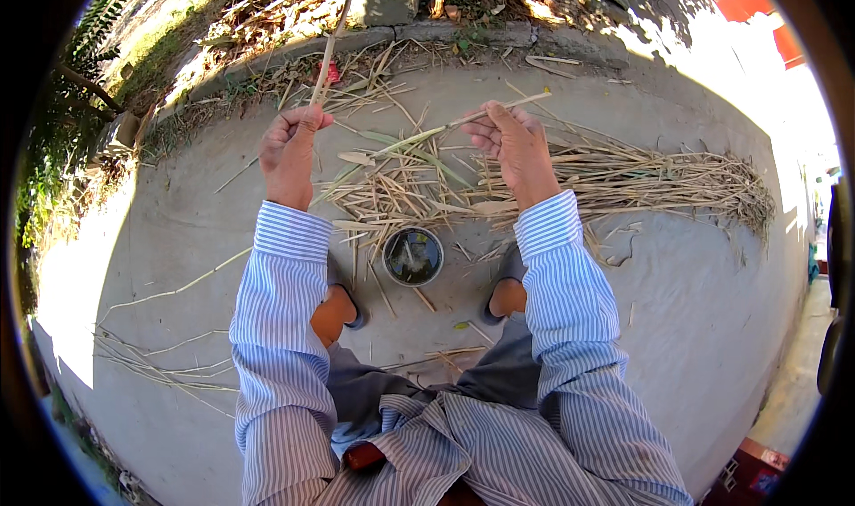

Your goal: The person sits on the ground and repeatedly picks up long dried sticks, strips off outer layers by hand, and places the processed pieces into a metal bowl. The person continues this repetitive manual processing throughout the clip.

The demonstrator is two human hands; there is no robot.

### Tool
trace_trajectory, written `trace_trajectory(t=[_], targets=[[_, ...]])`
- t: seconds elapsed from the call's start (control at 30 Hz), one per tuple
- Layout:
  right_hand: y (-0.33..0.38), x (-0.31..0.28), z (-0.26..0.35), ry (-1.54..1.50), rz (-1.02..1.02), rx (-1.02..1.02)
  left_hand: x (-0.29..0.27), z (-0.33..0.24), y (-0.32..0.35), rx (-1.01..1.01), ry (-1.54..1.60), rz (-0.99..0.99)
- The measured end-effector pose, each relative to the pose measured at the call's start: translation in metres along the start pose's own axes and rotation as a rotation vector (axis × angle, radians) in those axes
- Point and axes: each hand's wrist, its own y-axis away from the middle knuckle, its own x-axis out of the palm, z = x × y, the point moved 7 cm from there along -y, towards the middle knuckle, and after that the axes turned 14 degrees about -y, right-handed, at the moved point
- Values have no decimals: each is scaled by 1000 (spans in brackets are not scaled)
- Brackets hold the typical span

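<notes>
My left hand (289, 152) is closed around the lower end of a long pale dry stalk (333, 47), which slants up past the top edge of the picture. In my right hand (517, 148), thumb and fingers pinch a thinner straw stalk (427, 134); a short end sticks out to the right, and the longer part runs down to the left. Both hands are held up above a pile of dry stalks (641, 176) on the ground. A small round bucket (413, 284) with dark water and pale bits in it stands between my feet.
Loose straw pieces (383, 205) lie scattered around the bucket. Thin branching twigs (169, 372) are on the concrete at the left. Beyond, a low concrete curb (463, 32) edges a strip of dry leaves, with a red scrap (331, 71) near it. Red objects (744, 0) are at the far right.
</notes>
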Motion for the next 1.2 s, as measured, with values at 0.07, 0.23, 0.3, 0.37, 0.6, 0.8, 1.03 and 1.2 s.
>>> trace_trajectory(t=[0.07, 0.23, 0.3, 0.37, 0.6, 0.8, 1.03, 1.2], targets=[[-1, -4, 9, -12, 6, -12, -23, 4, -14, 153, -552, -40], [0, -5, 12, -13, 23, -39, -4, -6, 7, 506, -943, 107], [-1, -6, 12, -15, 31, -40, 26, 1, 17, 268, -598, 407], [-2, -5, 11, -1, 18, -35, 47, 0, 28, 220, -480, 512], [2, 7, 3, -10, 88, 8, 75, -23, 55, 516, -648, 405], [4, 8, 2, 24, 12, -37, 79, -33, 60, 607, -764, 365], [1, -14, 12, -8, -177, -106, 76, -50, 73, 808, -837, 288], [-12, -103, 68, -129, -384, -317, 40, -18, 63, 694, -881, 486]])
